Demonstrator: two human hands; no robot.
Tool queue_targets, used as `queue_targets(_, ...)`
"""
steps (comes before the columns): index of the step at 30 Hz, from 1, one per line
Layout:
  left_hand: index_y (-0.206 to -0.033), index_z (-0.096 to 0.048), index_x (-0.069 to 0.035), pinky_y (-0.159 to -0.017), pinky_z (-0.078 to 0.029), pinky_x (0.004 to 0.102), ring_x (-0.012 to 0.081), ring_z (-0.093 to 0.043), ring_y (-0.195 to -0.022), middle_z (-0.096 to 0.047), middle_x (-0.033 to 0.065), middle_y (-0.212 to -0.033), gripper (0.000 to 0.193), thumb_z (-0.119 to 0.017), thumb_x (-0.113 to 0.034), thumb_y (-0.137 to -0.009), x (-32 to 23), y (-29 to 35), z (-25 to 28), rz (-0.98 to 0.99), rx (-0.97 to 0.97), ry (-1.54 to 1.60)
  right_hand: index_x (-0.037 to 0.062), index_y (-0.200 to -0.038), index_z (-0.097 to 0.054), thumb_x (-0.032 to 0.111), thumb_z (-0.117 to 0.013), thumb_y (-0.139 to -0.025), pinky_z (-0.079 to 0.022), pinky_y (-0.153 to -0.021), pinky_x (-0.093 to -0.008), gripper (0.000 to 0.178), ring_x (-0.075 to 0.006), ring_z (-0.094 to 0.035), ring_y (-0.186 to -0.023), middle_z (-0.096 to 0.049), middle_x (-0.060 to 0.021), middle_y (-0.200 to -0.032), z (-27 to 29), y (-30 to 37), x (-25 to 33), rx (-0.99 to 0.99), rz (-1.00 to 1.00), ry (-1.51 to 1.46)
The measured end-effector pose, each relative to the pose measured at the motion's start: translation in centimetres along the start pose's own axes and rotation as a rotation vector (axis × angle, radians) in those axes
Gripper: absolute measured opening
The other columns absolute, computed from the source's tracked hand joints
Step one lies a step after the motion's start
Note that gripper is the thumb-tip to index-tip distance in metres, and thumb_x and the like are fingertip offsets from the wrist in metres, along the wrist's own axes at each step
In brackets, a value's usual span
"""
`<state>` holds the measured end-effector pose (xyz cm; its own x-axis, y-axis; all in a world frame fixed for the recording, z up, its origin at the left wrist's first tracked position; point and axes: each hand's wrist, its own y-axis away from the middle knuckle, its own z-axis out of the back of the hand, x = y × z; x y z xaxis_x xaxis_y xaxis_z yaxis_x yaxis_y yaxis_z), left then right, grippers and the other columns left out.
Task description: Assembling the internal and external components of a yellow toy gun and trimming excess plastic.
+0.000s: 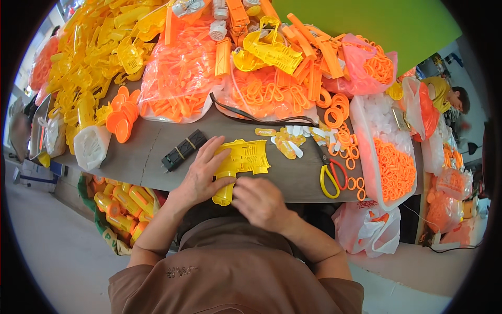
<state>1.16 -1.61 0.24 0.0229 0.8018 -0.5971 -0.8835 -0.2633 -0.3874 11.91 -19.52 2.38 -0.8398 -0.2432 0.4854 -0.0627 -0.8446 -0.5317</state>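
Across the grey counter (pixel 138 157) lie heaped plastic parts (pixel 91 65). At its near edge, the left hand (pixel 200 172) has its grip closed on a yellow pistol-shaped shell (pixel 244 156); whether the blurred right hand (pixel 261 204) grips, I cannot tell. The shell looks bare, so assembly seems mostly left.
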Motion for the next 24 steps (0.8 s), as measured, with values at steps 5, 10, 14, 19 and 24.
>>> queue_targets(5,-0.126,-0.048,0.003,-0.104,-0.036,0.0448,0.0394,-0.036,-0.13,-0.038,0.022,-0.139,0.069,-0.079,-0.019,-0.068,0.1,-1.1,-0.1,0.055,0.032,0.059,0.0022,-0.103,-0.06,0.012,-0.072,-0.072,-0.045,-0.081,-0.0406,0.035,-0.0303,-0.055,-0.095,-0.056,-0.0127,-0.107,2.3,-0.7,-3.4,0.044,-0.196,0.285)
queue_targets(10,-0.128,-0.046,0.003,-0.104,-0.036,0.0435,0.0388,-0.037,-0.129,-0.038,0.0227,-0.14,0.07,-0.078,-0.021,-0.071,-0.2,-0.4,-0.2,0.134,-0.01,0.12,0.0018,-0.1,-0.06,0.014,-0.07,-0.076,-0.046,-0.081,-0.0401,0.028,-0.0296,-0.058,-0.096,-0.058,-0.0131,-0.105,5.2,-2.4,-6.5,-0.013,-0.074,0.418)
queue_targets(14,-0.129,-0.045,0.004,-0.104,-0.035,0.0422,0.0379,-0.038,-0.129,-0.034,0.0229,-0.142,0.07,-0.077,-0.023,-0.073,-0.4,0.1,-0.8,0.114,-0.037,0.028,-0.0013,-0.109,-0.056,0.017,-0.062,-0.084,-0.048,-0.082,-0.0435,0.032,-0.0359,-0.06,-0.091,-0.058,-0.0195,-0.107,12.7,-8.8,-15.2,-0.375,-0.245,0.576)
queue_targets(19,-0.129,-0.044,0.004,-0.105,-0.035,0.0424,0.0388,-0.037,-0.129,-0.032,0.024,-0.143,0.068,-0.075,-0.024,-0.076,0.0,0.1,-1.3,0.175,-0.091,0.029,-0.0007,-0.123,-0.047,0.027,-0.067,-0.079,-0.047,-0.084,-0.0436,0.056,-0.0347,-0.058,-0.098,-0.06,-0.0226,-0.106,17.1,-15.1,-20.7,-0.137,-0.595,0.972)
queue_targets(24,-0.129,-0.044,0.004,-0.105,-0.034,0.043,0.0397,-0.036,-0.129,-0.031,0.025,-0.143,0.066,-0.073,-0.025,-0.078,-0.2,-0.1,-1.1,0.176,-0.082,0.039,-0.0022,-0.116,-0.054,0.028,-0.067,-0.076,-0.048,-0.081,-0.0409,0.052,-0.0334,-0.06,-0.099,-0.062,-0.0221,-0.105,19.5,-17.5,-24.4,-0.108,-0.647,0.784)
